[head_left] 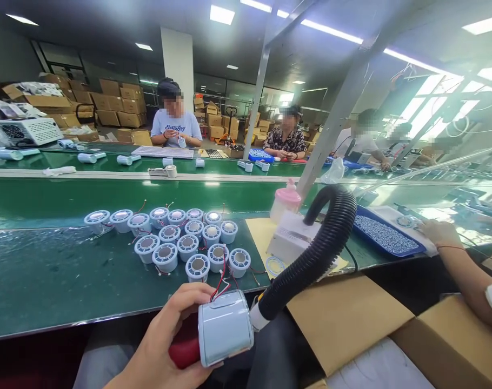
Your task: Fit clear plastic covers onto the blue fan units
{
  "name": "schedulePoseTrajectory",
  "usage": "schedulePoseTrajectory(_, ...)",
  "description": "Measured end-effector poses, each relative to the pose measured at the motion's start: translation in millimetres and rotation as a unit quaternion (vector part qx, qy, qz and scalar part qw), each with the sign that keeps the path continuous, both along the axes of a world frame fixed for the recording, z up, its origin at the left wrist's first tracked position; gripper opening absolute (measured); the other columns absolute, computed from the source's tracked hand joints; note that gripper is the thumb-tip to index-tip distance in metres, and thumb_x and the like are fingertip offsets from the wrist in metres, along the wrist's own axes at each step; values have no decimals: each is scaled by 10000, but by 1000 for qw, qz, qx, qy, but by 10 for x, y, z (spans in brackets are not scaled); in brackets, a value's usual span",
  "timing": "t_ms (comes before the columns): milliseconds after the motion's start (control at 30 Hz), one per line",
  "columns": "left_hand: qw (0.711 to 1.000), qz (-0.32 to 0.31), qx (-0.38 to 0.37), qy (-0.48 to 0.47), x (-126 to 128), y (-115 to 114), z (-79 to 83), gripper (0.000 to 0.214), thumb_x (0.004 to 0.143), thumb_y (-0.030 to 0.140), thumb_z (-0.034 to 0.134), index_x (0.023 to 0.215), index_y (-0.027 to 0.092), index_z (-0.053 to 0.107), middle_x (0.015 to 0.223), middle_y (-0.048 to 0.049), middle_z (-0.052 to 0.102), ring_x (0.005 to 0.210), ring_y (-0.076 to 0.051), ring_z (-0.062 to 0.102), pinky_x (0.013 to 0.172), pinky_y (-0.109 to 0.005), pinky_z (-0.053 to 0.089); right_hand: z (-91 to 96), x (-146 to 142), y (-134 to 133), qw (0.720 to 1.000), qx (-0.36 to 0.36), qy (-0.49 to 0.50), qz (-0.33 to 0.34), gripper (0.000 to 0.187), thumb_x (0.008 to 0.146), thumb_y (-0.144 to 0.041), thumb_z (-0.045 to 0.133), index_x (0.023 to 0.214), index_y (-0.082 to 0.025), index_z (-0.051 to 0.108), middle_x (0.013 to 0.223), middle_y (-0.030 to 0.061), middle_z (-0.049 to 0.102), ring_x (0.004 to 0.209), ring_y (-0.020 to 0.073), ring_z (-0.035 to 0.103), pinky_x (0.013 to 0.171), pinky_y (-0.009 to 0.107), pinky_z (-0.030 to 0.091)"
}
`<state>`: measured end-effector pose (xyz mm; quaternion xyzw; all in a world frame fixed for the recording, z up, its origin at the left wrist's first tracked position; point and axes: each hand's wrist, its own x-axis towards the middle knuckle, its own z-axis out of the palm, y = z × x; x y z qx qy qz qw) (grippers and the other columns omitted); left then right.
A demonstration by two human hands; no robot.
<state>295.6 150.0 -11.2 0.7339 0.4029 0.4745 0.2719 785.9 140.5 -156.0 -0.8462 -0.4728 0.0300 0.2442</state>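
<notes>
Head view, from the left: bare desk (67,281), then loose rows of round units (165,258) left of centre, beyond the left hand (160,340). That hand reaches in from the bottom edge, its fingers (191,294) curled around the left side of a housing (226,328) at lower centre. The housing lies just right of the palm, its smooth face toward the camera and slightly tilted; that face looks nearly square, so its long axis cannot be told. Wires (220,283) rise by its upper left edge. Just right of it ends a hose (333,227); whether they touch is unclear. The left hand is nearest; the right is out of frame. Far right, a co-worker's hand (438,235) is well apart.
</notes>
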Motion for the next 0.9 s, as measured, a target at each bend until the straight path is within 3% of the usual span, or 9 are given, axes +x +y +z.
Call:
schedulePoseTrajectory(100, 1000, -1, 2, -2, -6, 11, -28, 590, 691, 127, 734, 1155, 348, 444, 1148, -25, 565, 1080, -187, 608, 947, -249, 527, 471, 281, 610, 1000, 24, -13, 1, 407, 796, -714, 478, 1127, -492, 558, 1265, 56, 590, 1174, 513, 452, 546, 570, 462)
schedulePoseTrajectory(167, 1000, -8, 8, 0, -16, 8, -36, 598, 692, 131, 731, 1158, 360, 434, 1145, -17, 568, 1090, -184, 604, 951, -246, 523, 837, 507, 1040, 999, 42, -23, 0, 555, 761, -801, 384, 1249, -542, 427, 1335, 49, 547, 1190, 537, 422, 545, 623, 449)
schedulePoseTrajectory(200, 1000, -7, 6, -1, -21, 2, -33, 601, 694, 133, 729, 1160, 366, 429, 1148, -14, 566, 1094, -181, 603, 954, -245, 520, 1016, 620, 1248, 999, 45, -28, 1, 751, 812, -772, 378, 1445, -399, 225, 1453, 114, 384, 1242, 436, 439, 808, 640, 497)
schedulePoseTrajectory(233, 1000, -6, 3, -4, -26, -6, -27, 604, 694, 133, 729, 1161, 371, 427, 1150, -12, 565, 1091, -179, 604, 955, -244, 519, 1181, 729, 1443, 998, 53, -31, 3, 834, 835, -745, 375, 1493, -310, 104, 1496, 149, 286, 1264, 401, 424, 907, 629, 469)
schedulePoseTrajectory(367, 999, -6, -24, -26, -33, -49, 2, 613, 678, 154, 760, 1152, 386, 449, 1150, 1, 564, 1071, -177, 617, 951, -246, 516, 1561, 1056, 1987, 997, 63, -39, 6, 579, 854, -747, 97, 1327, -523, 345, 1416, 43, 459, 1271, 530, 304, 658, 672, 412)
schedulePoseTrajectory(567, 988, 4, -116, -105, -37, -93, -72, 629, 583, 224, 841, 1112, 325, 515, 1122, -18, 566, 976, -203, 649, 829, -237, 566, 1550, 1235, 2087, 998, 44, -35, 10, 522, 831, -762, 122, 1281, -599, 331, 1408, 20, 469, 1242, 563, 301, 590, 668, 387)
schedulePoseTrajectory(733, 989, -60, -106, -81, -92, -57, -148, 704, 609, 224, 839, 1179, 359, 449, 1134, -19, 558, 953, -194, 661, 818, -230, 579, 1598, 1102, 1964, 1000, 17, -22, 10, 490, 895, -681, 81, 1228, -582, 427, 1337, 24, 539, 1254, 525, 322, 623, 611, 396)
schedulePoseTrajectory(867, 987, -73, -116, -84, -113, -40, -197, 727, 611, 247, 848, 1192, 375, 430, 1138, -9, 563, 954, -187, 659, 834, -230, 575, 1293, 727, 1540, 1000, -13, -5, 8, 587, 862, -715, 19, 1269, -527, 397, 1363, 49, 514, 1198, 559, 366, 577, 589, 401)
schedulePoseTrajectory(900, 986, -75, -121, -86, -112, -37, -211, 726, 606, 249, 852, 1186, 375, 434, 1140, -9, 561, 955, -188, 657, 836, -234, 575, 1145, 611, 1356, 999, -31, 2, 11, 620, 848, -754, 119, 1354, -466, 331, 1383, 82, 467, 1202, 523, 419, 615, 632, 471)
